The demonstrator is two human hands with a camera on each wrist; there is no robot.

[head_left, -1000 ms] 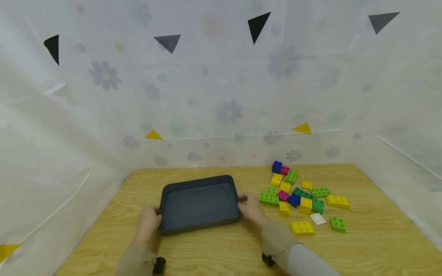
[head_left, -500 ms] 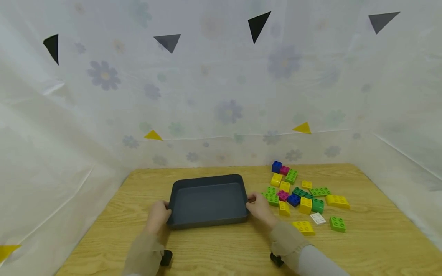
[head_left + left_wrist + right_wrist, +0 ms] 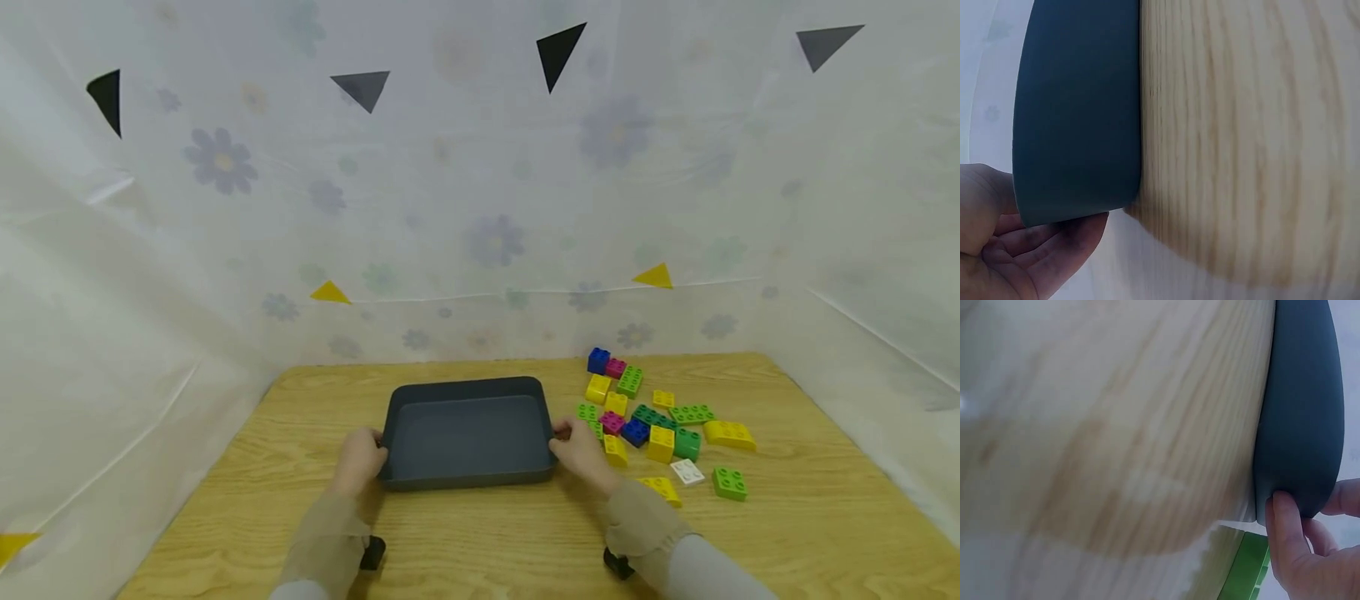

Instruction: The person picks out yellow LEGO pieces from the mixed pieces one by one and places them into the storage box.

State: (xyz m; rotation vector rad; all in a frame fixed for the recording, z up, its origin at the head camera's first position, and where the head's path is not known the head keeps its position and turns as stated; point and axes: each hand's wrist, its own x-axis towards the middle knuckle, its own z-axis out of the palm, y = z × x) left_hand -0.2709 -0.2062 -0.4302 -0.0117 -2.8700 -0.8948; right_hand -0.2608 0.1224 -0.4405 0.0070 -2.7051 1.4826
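Fingers (image 3: 1285, 537) of both hands clasped the dark grey tray's (image 3: 468, 479) side walls; crowded at its right by scattered toy bricks (image 3: 660, 417) toward the tabletop's (image 3: 480, 542) far-right corner.

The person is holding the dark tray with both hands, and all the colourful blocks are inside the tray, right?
Not quite. Both hands do hold the dark tray, left hand and right hand at its ends. But the colourful blocks are not inside it: the head view shows them lying on the wooden table to the tray's right.
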